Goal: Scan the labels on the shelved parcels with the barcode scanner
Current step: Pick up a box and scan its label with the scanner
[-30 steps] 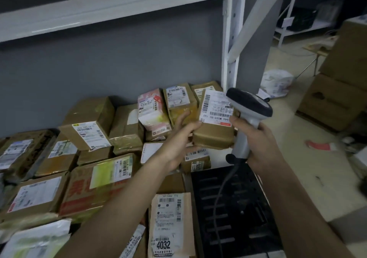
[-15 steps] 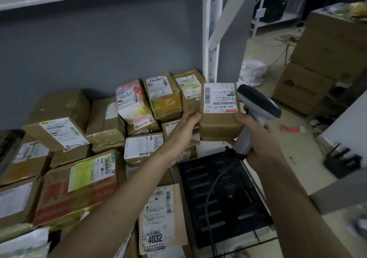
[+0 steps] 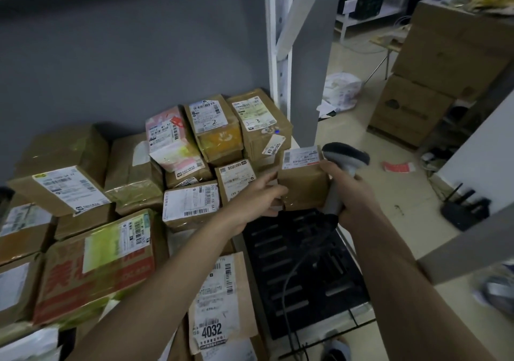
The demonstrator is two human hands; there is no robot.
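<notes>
1. Against the frame half a second back, the small brown parcel (image 3: 304, 185) sits lower and tips further back; its white label (image 3: 301, 157), then facing the camera, now lies foreshortened on the top face.
2. The left hand (image 3: 257, 198) still grips the parcel's 9 o'clock side, fingers curled round the edge. The right hand (image 3: 351, 193) still holds the grey barcode scanner (image 3: 345, 163) by its handle, fingers wrapped round it, thumb pressed to the parcel's 3 o'clock edge.
3. The scanner head stands just at 3 o'clock of the label, as before; its cable (image 3: 289, 285) hangs toward 6 o'clock.
4. The held parcel is at the right end of the shelf, above a black slotted tray (image 3: 303, 271).
5. Shelved parcels (image 3: 192, 205) fill the shelf from 9 to 12 o'clock, labels up; one at 6 o'clock reads 4032 (image 3: 212, 330).
6. Room: grey back wall (image 3: 125, 54), white shelf upright (image 3: 278, 41) at 12 o'clock, stacked cartons (image 3: 434, 88) at 2 o'clock, pale floor (image 3: 389, 193) with a red scrap (image 3: 397, 167) at 3 o'clock.
</notes>
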